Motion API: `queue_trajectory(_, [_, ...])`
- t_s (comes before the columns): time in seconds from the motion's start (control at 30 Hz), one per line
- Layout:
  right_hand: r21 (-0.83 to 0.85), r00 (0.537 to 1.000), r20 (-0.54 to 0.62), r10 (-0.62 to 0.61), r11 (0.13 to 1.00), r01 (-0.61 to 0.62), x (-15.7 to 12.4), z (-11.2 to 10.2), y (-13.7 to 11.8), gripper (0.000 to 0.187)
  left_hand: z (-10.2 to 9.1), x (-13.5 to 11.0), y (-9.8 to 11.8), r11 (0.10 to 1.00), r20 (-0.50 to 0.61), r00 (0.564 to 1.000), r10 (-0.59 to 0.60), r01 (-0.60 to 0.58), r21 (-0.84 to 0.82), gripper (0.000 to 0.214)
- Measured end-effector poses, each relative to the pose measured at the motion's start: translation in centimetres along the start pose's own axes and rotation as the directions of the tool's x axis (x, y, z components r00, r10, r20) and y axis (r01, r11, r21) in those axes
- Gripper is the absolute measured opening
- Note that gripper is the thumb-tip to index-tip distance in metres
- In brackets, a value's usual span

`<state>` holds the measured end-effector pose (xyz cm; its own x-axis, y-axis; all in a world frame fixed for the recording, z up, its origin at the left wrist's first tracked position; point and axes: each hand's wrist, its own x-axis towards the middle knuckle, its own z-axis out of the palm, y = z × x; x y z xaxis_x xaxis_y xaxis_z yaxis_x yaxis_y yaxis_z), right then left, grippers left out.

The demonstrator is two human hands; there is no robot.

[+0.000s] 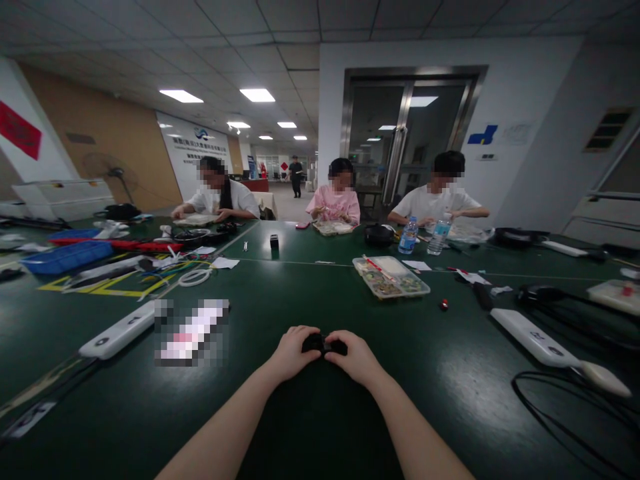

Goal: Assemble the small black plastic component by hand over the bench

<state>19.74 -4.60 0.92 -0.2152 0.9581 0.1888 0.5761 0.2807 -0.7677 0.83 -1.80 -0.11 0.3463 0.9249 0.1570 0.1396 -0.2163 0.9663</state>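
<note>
Both my hands meet near the table's middle around a small black object (315, 343) with a dark, shiny surface. Its exact kind is hard to make out, as the fingers cover much of it. My left hand (294, 352) wraps its left end, thumb toward me. On the opposite end, my right hand (356, 359) closes with its thumb on the near side. A blurred-out phone-like screen (195, 333) lies to the left of my hands. Farther off to the right sits a compartmented meal tray (391, 277), with a small red-and-black item (444, 305) beside it.
White power strips lie at left (120, 331) and right (533, 337), with black cables (520, 387) near the right one. A blue tray (67, 257) stands far left. Two water bottles (409, 237) stand beyond the meal tray. A small black box (274, 241) is ahead; three people sit across the table.
</note>
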Motion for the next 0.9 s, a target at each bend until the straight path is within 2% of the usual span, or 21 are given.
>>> queue_trajectory(0.1, [-0.042,1.000,-0.016,-0.007,0.999,0.006,-0.02,0.20,-0.04,0.023,-0.02,-0.01,-0.13,0.992,0.017,1.000,0.014,-0.016,0.129,0.034])
queue_trajectory(0.3, [-0.085,0.999,-0.015,-0.028,0.996,0.027,-0.02,0.25,-0.19,0.018,0.08,-0.03,-0.02,0.995,0.009,0.999,0.034,-0.035,0.097,0.036])
queue_trajectory(0.4, [-0.096,0.999,-0.012,-0.036,0.995,0.034,0.01,0.19,-0.27,0.016,0.14,-0.07,0.37,0.977,0.015,1.000,0.027,-0.030,0.212,0.039])
queue_trajectory(0.53, [-0.120,0.999,-0.012,-0.047,0.992,0.045,0.05,0.36,-0.12,0.018,0.15,-0.07,0.74,0.870,0.077,0.997,0.021,-0.056,0.489,0.041])
queue_trajectory(0.63, [-0.124,0.998,-0.014,-0.063,0.990,0.061,0.10,0.49,0.09,0.019,0.12,0.00,0.63,0.785,0.107,0.994,0.026,-0.086,0.614,0.042])
queue_trajectory(0.9, [-0.107,0.999,-0.011,-0.051,0.993,0.049,0.23,0.40,0.08,0.018,-0.07,0.12,0.23,0.773,0.124,0.992,0.021,-0.095,0.627,0.047])
